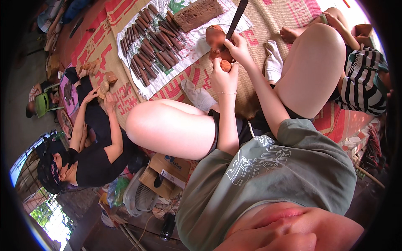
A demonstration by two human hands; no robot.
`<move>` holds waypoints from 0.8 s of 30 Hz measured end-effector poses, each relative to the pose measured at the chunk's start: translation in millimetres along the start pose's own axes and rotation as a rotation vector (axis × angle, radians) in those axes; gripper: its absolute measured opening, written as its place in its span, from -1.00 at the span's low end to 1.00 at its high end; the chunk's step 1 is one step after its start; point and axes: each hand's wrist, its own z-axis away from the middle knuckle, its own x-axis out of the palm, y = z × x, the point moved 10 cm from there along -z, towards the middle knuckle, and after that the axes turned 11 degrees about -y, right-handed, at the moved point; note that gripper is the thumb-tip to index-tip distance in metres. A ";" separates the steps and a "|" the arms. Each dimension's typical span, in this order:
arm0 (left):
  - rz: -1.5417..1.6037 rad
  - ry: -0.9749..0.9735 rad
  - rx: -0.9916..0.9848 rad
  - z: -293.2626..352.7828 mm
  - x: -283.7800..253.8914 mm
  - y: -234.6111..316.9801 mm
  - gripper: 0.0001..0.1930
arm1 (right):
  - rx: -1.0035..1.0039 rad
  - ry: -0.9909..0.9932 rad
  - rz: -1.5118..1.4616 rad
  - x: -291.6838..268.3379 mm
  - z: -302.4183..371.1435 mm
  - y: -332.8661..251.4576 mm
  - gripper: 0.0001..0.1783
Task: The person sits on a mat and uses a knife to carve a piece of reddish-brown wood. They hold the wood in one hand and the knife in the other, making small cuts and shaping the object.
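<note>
A small carved figure of reddish-brown wood (214,30), with a rounded top, is held up in front of my bent legs. My left hand (224,77) is closed around its lower part, the fingers wrapped on the wood. My right hand (239,49) is closed on a long, flat, dark file-like tool (237,19), which slants upward past the figure's right side and leaves the picture at the top. The tool's lower end is hidden by my fingers and the figure. Both hands are close together, the right slightly farther out.
Many brown-handled carving tools (153,42) lie in rows on a white sheet (144,88) over a patterned mat (119,94). A brown block (197,15) rests beside them. At left a co-worker (98,146) handles a wooden piece (103,89); another person (362,79) sits right. A cardboard box (165,173) stands behind.
</note>
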 end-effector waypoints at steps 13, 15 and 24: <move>0.003 0.016 0.024 0.6 0.5 -0.4 -0.55 | -0.041 -0.022 -0.226 -1.4 -0.2 7.8 -0.78; 0.007 0.009 0.011 0.1 1.9 -2.5 -0.54 | -0.046 -0.004 -0.112 0.0 -0.5 0.4 -0.78; 0.010 0.003 0.028 1.4 0.2 0.6 -0.53 | -0.056 0.002 -0.134 -1.6 -0.8 5.9 -0.79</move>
